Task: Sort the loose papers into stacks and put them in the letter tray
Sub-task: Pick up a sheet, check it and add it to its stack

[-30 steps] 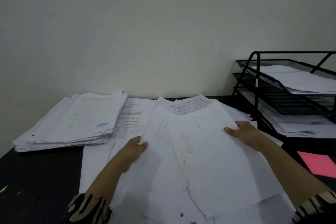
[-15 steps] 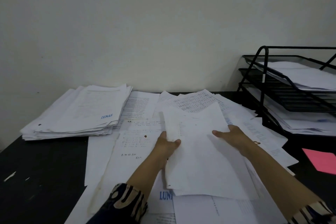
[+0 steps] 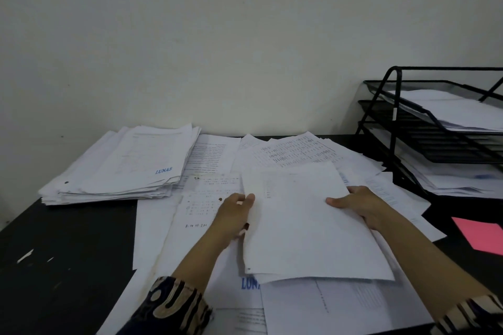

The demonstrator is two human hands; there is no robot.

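A small sheaf of white papers (image 3: 307,228) lies in front of me, held at both side edges. My left hand (image 3: 234,216) grips its left edge with the thumb on top, and my right hand (image 3: 356,202) grips its right edge. Under it, loose printed sheets (image 3: 294,153) spread across the black table. A thick stack of papers (image 3: 122,166) with a blue "LUNAS" stamp rests at the back left. The black wire letter tray (image 3: 394,122) stands at the right, with papers in its top and bottom tiers.
A pink sheet (image 3: 481,234) lies on the table right of the loose papers, below the tray. The black table (image 3: 62,253) shows bare at the front left, with small white scraps on it. A plain wall runs behind the table.
The held sheaf has come down from a raised, tilted position to lie low over the loose sheets. My left hand has shifted right onto its left edge; both hands have closed in on it.
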